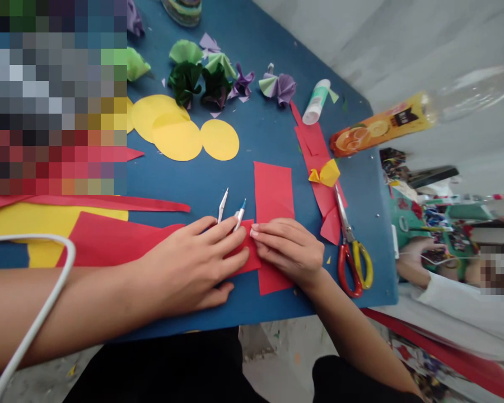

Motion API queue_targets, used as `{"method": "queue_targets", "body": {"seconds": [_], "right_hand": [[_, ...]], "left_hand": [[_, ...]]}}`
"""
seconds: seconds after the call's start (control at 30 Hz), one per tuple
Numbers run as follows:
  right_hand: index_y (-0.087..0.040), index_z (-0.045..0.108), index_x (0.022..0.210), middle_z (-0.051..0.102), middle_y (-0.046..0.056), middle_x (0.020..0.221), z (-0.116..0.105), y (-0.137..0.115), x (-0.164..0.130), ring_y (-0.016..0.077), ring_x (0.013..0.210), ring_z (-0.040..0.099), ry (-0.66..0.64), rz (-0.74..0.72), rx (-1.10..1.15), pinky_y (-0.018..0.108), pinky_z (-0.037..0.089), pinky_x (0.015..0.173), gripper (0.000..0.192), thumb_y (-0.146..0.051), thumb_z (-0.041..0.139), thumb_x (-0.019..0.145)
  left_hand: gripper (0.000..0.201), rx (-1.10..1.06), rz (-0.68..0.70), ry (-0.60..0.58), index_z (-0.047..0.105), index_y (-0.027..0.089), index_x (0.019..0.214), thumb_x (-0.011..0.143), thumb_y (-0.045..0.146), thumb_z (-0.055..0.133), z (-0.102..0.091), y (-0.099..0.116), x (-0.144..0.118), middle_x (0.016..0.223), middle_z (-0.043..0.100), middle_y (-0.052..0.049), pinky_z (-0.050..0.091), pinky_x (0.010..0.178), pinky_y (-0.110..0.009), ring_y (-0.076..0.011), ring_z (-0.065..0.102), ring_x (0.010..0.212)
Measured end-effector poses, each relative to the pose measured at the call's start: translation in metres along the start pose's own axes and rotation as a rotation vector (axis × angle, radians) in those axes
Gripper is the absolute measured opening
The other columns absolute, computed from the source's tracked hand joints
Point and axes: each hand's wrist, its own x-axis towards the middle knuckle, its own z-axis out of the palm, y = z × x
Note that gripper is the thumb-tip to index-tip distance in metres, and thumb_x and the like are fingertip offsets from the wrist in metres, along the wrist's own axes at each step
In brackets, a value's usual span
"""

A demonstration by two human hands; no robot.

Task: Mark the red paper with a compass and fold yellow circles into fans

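Note:
My left hand point(210, 254) lies palm down over a folded red paper piece point(252, 254), its fingers bent. Two pointed silver legs of what looks like a drawing compass point(240, 214) stick out between those fingers; one tip is blue. With fingers pressed together, my right hand point(292, 246) pinches the right edge of the same folded red paper, where a small white bit shows at the fingertips. Beneath the right hand is a red paper rectangle point(274, 190). To its right lie scissors point(353, 249) with one red and one yellow handle.
Yellow paper circles point(220, 140), green and purple folded paper flowers point(218, 78), a glue stick point(317, 102) and red strips point(313, 148) lie on the blue table point(218, 179). An orange-labelled bottle point(382, 123) is at the right edge. A white cable point(63, 280) crosses my left arm. Another person's sleeve point(466, 299) is far right.

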Motion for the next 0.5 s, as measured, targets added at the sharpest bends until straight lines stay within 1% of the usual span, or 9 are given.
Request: {"method": "queue_targets", "body": {"seconds": [0.1,0.2,0.23,0.27,0.33,0.37,0.4,0.43,0.5], "right_hand": [[-0.020,0.066,0.102,0.072,0.007,0.095,0.001,-0.001,0.000,0.0181,0.084,0.068,-0.001,0.009,-0.005,0.036,0.059,0.074,0.023,-0.012,0.064,0.081],[-0.021,0.067,0.097,0.073,0.005,0.091,-0.001,-0.003,0.004,0.0171,0.080,0.068,0.021,0.023,0.038,0.034,0.059,0.072,0.021,-0.010,0.065,0.080],[-0.022,0.067,0.094,0.072,0.005,0.090,-0.003,-0.002,0.006,0.0168,0.079,0.068,0.043,0.051,0.050,0.033,0.059,0.072,0.019,-0.010,0.065,0.079],[-0.022,0.067,0.092,0.072,0.004,0.089,-0.006,-0.001,0.007,0.0167,0.079,0.068,0.082,0.109,0.041,0.033,0.058,0.072,0.018,-0.009,0.065,0.079],[-0.022,0.067,0.088,0.071,0.004,0.090,-0.013,0.004,0.008,0.0175,0.083,0.068,0.181,0.287,-0.048,0.035,0.057,0.076,0.015,-0.010,0.062,0.080],[-0.022,0.066,0.088,0.071,0.004,0.092,-0.017,0.007,0.008,0.0183,0.085,0.068,0.192,0.370,-0.108,0.035,0.057,0.078,0.014,-0.011,0.061,0.082],[-0.021,0.066,0.090,0.070,0.005,0.094,-0.021,0.010,0.008,0.0194,0.089,0.067,0.162,0.422,-0.163,0.037,0.056,0.080,0.013,-0.012,0.059,0.083],[-0.019,0.065,0.092,0.069,0.007,0.099,-0.024,0.014,0.008,0.0209,0.093,0.066,0.105,0.438,-0.218,0.038,0.055,0.082,0.012,-0.013,0.057,0.085],[-0.016,0.064,0.099,0.067,0.012,0.106,-0.030,0.017,0.010,0.0239,0.099,0.063,-0.001,0.370,-0.343,0.040,0.053,0.084,0.015,-0.015,0.055,0.086]], "left_hand": [[0.036,-0.003,-0.003,-0.010,0.056,0.016,0.115,0.089,0.040,0.047,-0.001,0.000,0.001,0.129,0.055,-0.012,0.035,0.094,-0.036,-0.0271,0.045,0.123],[0.036,0.001,0.002,-0.015,0.057,0.016,0.115,0.090,0.039,0.046,-0.002,-0.001,0.001,0.128,0.055,-0.011,0.035,0.094,-0.037,-0.0270,0.045,0.122],[0.036,0.002,0.007,-0.014,0.057,0.016,0.115,0.090,0.039,0.045,-0.003,-0.001,0.001,0.128,0.056,-0.011,0.035,0.093,-0.037,-0.0270,0.046,0.122],[0.035,0.003,0.012,-0.013,0.057,0.017,0.116,0.091,0.039,0.044,-0.004,-0.001,0.001,0.128,0.056,-0.010,0.035,0.093,-0.037,-0.0269,0.046,0.121],[0.035,0.004,0.024,-0.009,0.057,0.017,0.117,0.093,0.037,0.042,-0.004,-0.001,0.000,0.127,0.057,-0.009,0.035,0.093,-0.037,-0.0263,0.047,0.120],[0.035,0.006,0.026,-0.005,0.056,0.018,0.117,0.093,0.037,0.040,-0.003,-0.001,0.000,0.127,0.057,-0.008,0.034,0.093,-0.037,-0.0257,0.047,0.120],[0.035,0.009,0.027,0.000,0.056,0.018,0.118,0.094,0.037,0.040,-0.002,-0.001,0.000,0.127,0.057,-0.007,0.034,0.093,-0.037,-0.0251,0.048,0.119],[0.035,0.014,0.024,0.010,0.055,0.018,0.119,0.094,0.037,0.039,-0.001,0.000,0.000,0.127,0.058,-0.006,0.033,0.094,-0.038,-0.0247,0.048,0.119],[0.035,0.020,0.016,0.029,0.055,0.018,0.120,0.094,0.036,0.040,0.002,0.001,0.000,0.127,0.058,-0.005,0.032,0.096,-0.038,-0.0241,0.049,0.118]]}}
